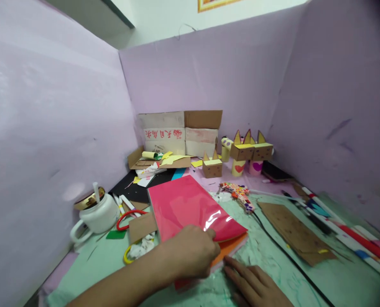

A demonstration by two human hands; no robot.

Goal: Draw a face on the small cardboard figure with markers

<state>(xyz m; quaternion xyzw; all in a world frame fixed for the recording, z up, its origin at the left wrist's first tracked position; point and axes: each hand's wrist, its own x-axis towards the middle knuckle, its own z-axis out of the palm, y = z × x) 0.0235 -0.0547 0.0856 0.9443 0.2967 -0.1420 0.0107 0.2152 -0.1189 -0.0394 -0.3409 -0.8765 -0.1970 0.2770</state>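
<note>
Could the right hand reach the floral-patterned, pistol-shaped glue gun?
Likely yes: nothing tall stands between the right hand and the glue gun; the corner of the glossy pink plastic folder and the black cord lie low near the path.

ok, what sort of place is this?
Probably a craft corner, judging by what looks like a flower-patterned glue gun, eared brown cardboard animal figures and a glossy pink-red pack of coloured paper.
</note>
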